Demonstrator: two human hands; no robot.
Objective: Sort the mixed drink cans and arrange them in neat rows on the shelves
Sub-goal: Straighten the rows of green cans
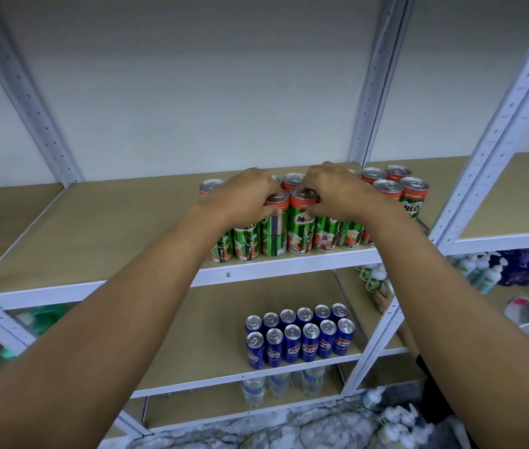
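Note:
Green and red Milo cans (pixel 300 228) stand in rows on the upper shelf (pixel 101 222), with more of them (pixel 414 196) at the back right. My left hand (pixel 243 196) grips the top of one front-row Milo can (pixel 274 228). Beside it, my right hand (pixel 337 192) curls round the top of the neighbouring Milo can (pixel 302 222). Both held cans stand upright on the shelf. Blue Pepsi cans (pixel 299 335) stand in two neat rows on the shelf below (pixel 211 335). Cans behind my hands are partly hidden.
White metal uprights (pixel 490 140) frame the bay. The left part of the upper shelf is bare board. Water bottles (pixel 282 387) stand on the lowest shelf. White and purple bottles (pixel 499 264) fill the neighbouring bay on the right. Marbled floor (pixel 289 429) lies below.

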